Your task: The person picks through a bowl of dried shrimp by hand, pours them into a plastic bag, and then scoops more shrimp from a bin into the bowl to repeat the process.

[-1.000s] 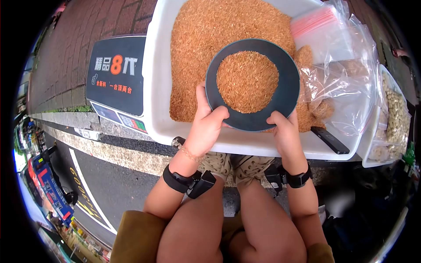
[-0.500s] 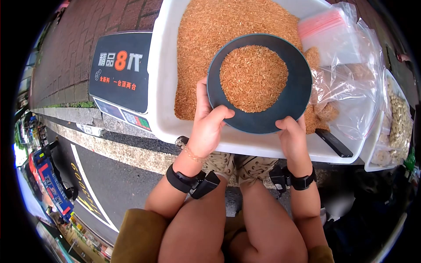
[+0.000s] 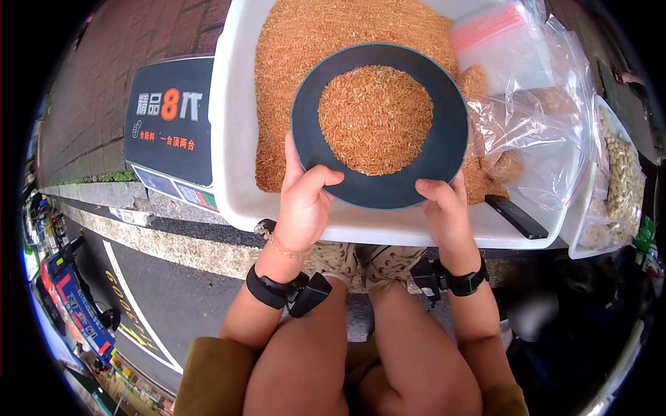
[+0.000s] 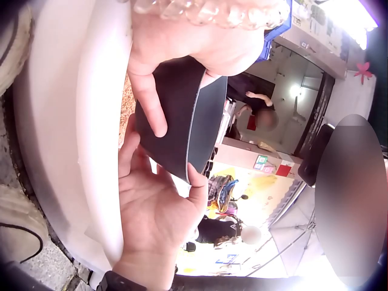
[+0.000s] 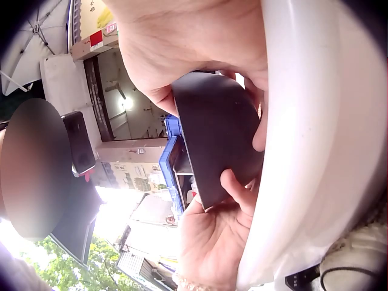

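Both of my hands hold a dark round bowl (image 3: 378, 193) level above the white tub. My left hand (image 3: 305, 204) grips its near left rim, thumb over the edge and fingers underneath. On the near right rim, my right hand (image 3: 449, 211) grips in the same way. A mound of small orange-brown, rice-like grains (image 3: 374, 121) lies in the bowl. The left wrist view shows the bowl's dark outside (image 4: 173, 121), with fingers pressed against it. More of the same grains (image 3: 277, 104) fill much of the tub (image 3: 326, 227) beneath.
Clear plastic bags (image 3: 534, 118) lie in the tub's right side, near a black phone-like slab (image 3: 517, 217). A scale (image 3: 170, 125) stands left of the tub. Further right, a white tray (image 3: 581, 239) holds pale nut-like pieces (image 3: 622, 173).
The bowl has come up nearer the head camera and looks larger, shifting right, then left. Both hands keep their grip, and the mound stays in the bowl. The head view has shifted slightly.
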Demonstrator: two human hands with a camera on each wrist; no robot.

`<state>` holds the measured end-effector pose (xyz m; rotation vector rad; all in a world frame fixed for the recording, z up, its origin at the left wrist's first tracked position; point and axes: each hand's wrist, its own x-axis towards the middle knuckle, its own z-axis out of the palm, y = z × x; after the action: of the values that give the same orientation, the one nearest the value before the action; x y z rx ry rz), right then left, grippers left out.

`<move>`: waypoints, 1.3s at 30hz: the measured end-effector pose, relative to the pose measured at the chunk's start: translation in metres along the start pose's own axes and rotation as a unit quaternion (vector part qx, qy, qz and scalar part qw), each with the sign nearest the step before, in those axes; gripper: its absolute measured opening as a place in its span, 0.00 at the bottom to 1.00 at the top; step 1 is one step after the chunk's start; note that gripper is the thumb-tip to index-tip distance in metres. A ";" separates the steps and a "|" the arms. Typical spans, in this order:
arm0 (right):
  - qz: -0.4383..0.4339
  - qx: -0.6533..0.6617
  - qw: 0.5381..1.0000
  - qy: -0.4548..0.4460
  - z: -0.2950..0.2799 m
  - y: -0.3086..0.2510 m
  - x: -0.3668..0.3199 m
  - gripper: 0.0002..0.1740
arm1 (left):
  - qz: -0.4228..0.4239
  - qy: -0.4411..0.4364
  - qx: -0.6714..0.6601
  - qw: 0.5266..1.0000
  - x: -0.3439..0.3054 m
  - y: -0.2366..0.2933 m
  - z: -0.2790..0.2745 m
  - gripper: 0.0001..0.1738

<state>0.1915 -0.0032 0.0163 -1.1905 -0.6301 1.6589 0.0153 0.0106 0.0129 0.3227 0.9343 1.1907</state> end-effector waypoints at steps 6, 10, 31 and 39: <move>-0.022 0.006 1.000 -0.012 0.005 -0.004 0.001 0.42 | -0.005 0.006 -0.010 1.000 0.000 -0.001 -0.001 0.40; -0.026 0.008 1.000 -0.015 0.004 -0.003 0.002 0.42 | -0.005 0.007 -0.008 1.000 0.000 0.000 0.000 0.40; -0.012 0.024 1.000 -0.008 0.003 -0.004 0.002 0.40 | -0.016 0.006 0.010 1.000 0.000 0.000 -0.001 0.39; -0.023 0.020 0.999 -0.033 0.000 -0.002 0.005 0.41 | -0.016 0.010 0.015 1.000 0.000 -0.002 0.003 0.39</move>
<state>0.1917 0.0022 0.0165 -1.0883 -0.6568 1.6707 0.0183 0.0107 0.0135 0.3191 0.9732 1.1527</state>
